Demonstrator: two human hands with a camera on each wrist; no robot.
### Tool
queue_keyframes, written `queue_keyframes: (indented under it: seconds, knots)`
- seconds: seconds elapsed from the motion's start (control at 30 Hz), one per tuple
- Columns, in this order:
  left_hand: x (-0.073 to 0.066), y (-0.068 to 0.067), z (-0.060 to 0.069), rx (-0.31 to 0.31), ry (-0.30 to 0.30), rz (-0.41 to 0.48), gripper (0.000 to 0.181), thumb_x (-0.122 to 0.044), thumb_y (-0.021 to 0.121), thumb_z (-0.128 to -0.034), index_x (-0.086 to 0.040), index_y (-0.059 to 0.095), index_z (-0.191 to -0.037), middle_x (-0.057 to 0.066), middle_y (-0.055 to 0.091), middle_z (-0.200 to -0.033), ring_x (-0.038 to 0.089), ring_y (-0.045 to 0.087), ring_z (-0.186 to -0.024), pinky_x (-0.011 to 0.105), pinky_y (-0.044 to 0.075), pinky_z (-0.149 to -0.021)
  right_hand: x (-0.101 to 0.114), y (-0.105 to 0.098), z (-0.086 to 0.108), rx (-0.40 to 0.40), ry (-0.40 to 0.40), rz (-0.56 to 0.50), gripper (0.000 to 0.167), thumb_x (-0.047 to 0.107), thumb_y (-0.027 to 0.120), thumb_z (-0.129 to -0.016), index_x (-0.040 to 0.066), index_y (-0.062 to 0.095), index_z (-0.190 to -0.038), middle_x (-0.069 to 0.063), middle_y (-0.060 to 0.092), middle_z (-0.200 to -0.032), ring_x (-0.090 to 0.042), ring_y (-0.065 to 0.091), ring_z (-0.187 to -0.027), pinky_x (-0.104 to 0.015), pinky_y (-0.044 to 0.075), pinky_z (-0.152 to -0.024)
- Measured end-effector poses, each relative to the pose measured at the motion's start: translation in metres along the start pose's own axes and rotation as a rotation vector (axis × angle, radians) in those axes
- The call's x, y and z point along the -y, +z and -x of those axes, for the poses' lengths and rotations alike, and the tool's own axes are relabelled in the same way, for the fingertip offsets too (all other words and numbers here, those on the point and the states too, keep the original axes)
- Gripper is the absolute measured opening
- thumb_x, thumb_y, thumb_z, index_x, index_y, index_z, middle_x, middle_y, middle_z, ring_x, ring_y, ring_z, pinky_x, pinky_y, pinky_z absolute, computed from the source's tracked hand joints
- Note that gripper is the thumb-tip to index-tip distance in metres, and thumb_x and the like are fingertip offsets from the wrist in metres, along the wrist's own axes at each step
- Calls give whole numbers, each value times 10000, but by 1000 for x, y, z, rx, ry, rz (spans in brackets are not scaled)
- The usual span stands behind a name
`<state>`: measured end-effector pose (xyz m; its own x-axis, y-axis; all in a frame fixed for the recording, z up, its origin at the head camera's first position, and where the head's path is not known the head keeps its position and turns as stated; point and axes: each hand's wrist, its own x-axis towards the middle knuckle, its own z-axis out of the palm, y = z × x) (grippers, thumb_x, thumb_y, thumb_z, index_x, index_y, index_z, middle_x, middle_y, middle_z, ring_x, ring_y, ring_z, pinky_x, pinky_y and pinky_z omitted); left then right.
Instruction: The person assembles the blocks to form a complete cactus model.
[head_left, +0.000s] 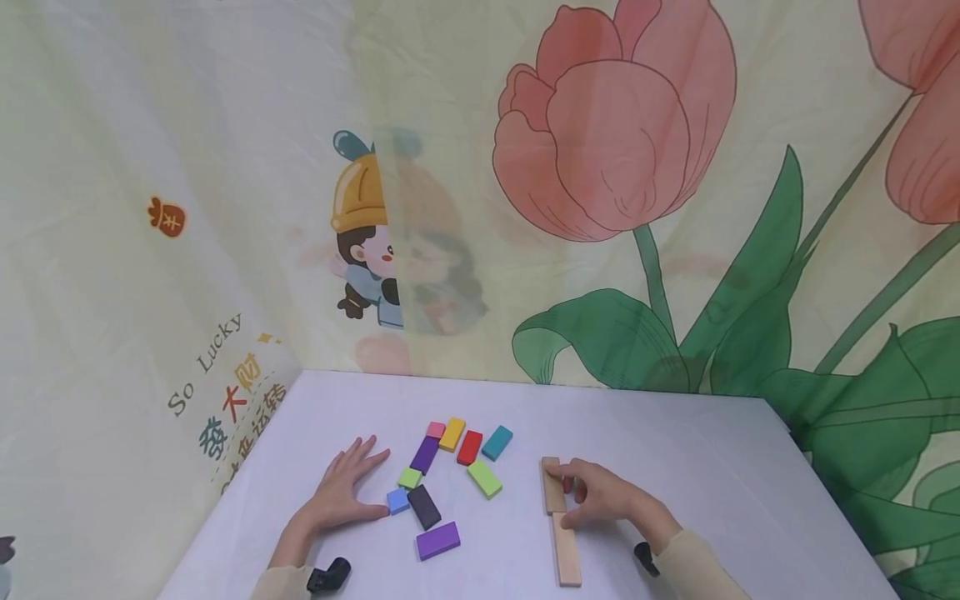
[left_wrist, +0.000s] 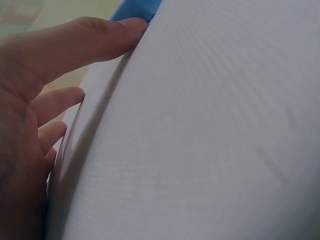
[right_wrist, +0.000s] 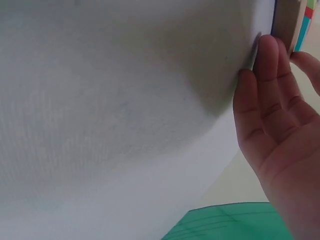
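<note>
My left hand (head_left: pixel 341 487) rests on the white table with its fingers spread. Its thumb touches the small blue block (head_left: pixel 398 502), whose side also shows in the left wrist view (left_wrist: pixel 137 9). My right hand (head_left: pixel 606 492) lies against two plain wooden blocks placed end to end. Its index finger reaches over the far wooden block (head_left: pixel 554 492), and its thumb is by the joint with the near wooden block (head_left: pixel 567 554). In the right wrist view, fairly straight fingers (right_wrist: pixel 267 65) meet the side of a wooden block (right_wrist: pixel 287 22).
Between the hands lie a black block (head_left: pixel 424 507), purple blocks (head_left: pixel 438 541), light green blocks (head_left: pixel 484 480), and red (head_left: pixel 470 447), yellow (head_left: pixel 452 434), teal (head_left: pixel 497 442) and pink (head_left: pixel 436 429) blocks. A printed curtain (head_left: pixel 450 358) hangs behind the table (head_left: pixel 675 442).
</note>
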<state>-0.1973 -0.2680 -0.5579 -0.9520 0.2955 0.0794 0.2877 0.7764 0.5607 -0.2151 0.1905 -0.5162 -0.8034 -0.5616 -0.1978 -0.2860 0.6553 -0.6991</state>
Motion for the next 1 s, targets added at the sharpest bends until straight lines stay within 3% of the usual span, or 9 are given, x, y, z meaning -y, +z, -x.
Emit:
queue_keyframes:
  seconds: [0.13,0.27,0.33,0.5,0.7,1.0]
  knots:
    - [1,0,0,3,1,-9,958,-520,819,-671,-99,481,-1462,207,238,-1598,466,102,-1465,649,23,-1154,3,8,-3,-105,23,16,737,282,847,-771,35,534,-1390,0,557,-921,-160,510,-788,-263,453,-624]
    - [-1,-1,1,11,-3,-13,962,-520,820,-671,-96,478,-1464,216,232,-1598,471,95,-1464,656,23,-1151,17,25,-4,-307,157,63,681,332,826,-784,13,564,-1326,-3,554,-807,-142,508,-697,-274,455,-549]
    - [-1,-1,1,11,-8,-12,965,-523,820,-668,-96,478,-1463,211,234,-1599,465,96,-1466,650,21,-1154,25,34,-5,-352,224,111,709,365,820,-782,-10,549,-1319,-43,583,-842,-155,529,-710,-317,498,-581]
    - [-1,-1,1,-5,3,-2,960,-516,824,-664,-95,485,-1457,215,244,-1593,468,106,-1463,651,25,-1152,38,49,-8,-369,295,219,787,380,813,-780,-70,497,-1344,-163,627,-1017,-205,580,-782,-437,558,-719]
    - [-1,0,2,-18,12,-4,963,-518,828,-656,-85,493,-1448,235,257,-1582,491,118,-1450,676,44,-1138,44,56,-9,-443,309,254,669,237,798,-788,-70,521,-1313,-133,588,-906,-184,550,-682,-334,524,-568]
    - [-3,-2,1,-2,9,-15,950,-518,815,-675,-96,484,-1459,220,238,-1594,479,100,-1460,661,22,-1148,51,60,-6,-471,306,307,654,210,811,-779,-107,528,-1276,-136,588,-841,-193,584,-665,-308,537,-542]
